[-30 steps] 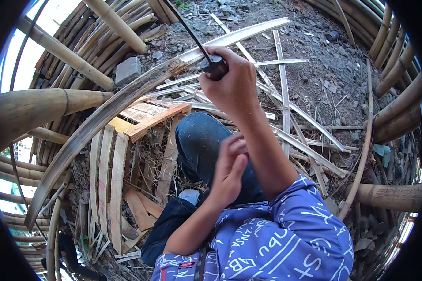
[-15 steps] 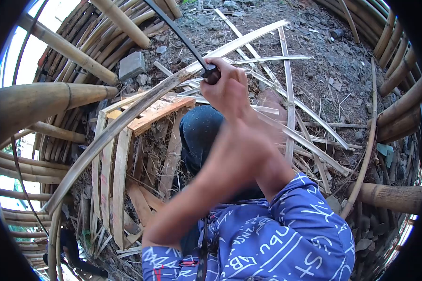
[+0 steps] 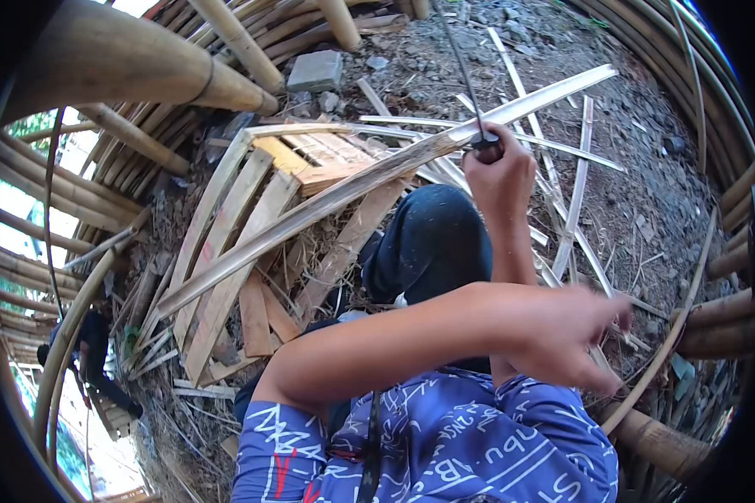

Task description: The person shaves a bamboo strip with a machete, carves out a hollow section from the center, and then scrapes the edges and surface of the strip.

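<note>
My right hand (image 3: 502,165) is closed round the dark handle of a long knife (image 3: 460,63), whose narrow blade points up and away from me. The blade's base overlaps a split bamboo strip (image 3: 377,183). That strip slants over a slatted wooden crate (image 3: 323,178), and its pale far end rises to the right. My left forearm crosses in front of my body, over my right arm. At its end my left hand (image 3: 575,335) hangs empty to the right, its fingers spread and somewhat blurred. My dark-clothed knee (image 3: 440,239) is bent just below the strip.
Several split bamboo strips (image 3: 572,197) lie crossed on the stony ground at the right. A grey block (image 3: 315,70) sits behind the crate. Thick bamboo poles (image 3: 134,59) frame the left and right. Another person (image 3: 96,356) is at the far left.
My left hand has swung from near my right wrist out to the right and lower. The view has shifted, so the crate and strip appear further right. My right hand still grips the knife.
</note>
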Demonstrator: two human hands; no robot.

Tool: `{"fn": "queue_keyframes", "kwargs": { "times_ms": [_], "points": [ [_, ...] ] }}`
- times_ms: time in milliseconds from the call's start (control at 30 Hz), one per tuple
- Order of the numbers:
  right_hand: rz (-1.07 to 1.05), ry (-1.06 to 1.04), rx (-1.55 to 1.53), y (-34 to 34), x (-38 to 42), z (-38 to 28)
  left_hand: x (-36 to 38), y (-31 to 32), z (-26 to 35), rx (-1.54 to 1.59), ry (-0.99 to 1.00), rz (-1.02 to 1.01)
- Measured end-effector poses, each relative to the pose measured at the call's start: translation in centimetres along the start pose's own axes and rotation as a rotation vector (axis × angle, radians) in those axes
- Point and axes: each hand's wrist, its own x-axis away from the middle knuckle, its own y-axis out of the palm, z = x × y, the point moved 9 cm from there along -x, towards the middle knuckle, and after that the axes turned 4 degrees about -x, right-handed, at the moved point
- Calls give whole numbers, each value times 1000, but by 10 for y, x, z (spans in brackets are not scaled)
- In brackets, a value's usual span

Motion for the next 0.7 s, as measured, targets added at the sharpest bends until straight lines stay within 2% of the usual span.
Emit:
{"fn": "queue_keyframes", "kwargs": {
  "times_ms": [100, 133, 167, 200, 300, 333, 367, 467, 500, 567, 633, 700],
  "points": [
    [-10, -25, -3, 8, 3, -5, -9, 37, -22, -571, -135, -207],
    [-49, 55, -5, 11, 5, 1, -10, 34, -22, -567, -144, -199],
    [-70, 135, -10, 12, 4, 9, -10, 41, -20, -321, -105, -291],
    [24, -58, -3, 5, 3, 0, -6, 39, -12, -74, -52, -393],
    [-5, -28, 4, 11, 3, -3, 31, 29, 28, 729, 72, -721],
    [-19, 23, -1, 11, 5, -8, 36, 24, 32, 736, 88, -729],
    [-56, 164, 7, 11, 8, -9, 39, 15, 34, 743, 98, -649],
    [2, -11, -8, 6, 7, -3, 51, -16, 34, 729, 126, -426],
    [5, 7, -6, 3, 8, -1, 61, -28, 34, 734, 122, -360],
    [-100, 127, -48, 6, 4, 8, 76, -80, 21, 287, 63, -84],
    [-77, 131, -54, 3, 5, 11, 102, -111, -36, -24, -197, 322],
    [-106, 164, -55, -1, 5, 11, 133, -110, -96, -496, -576, 319]
  ]
}}
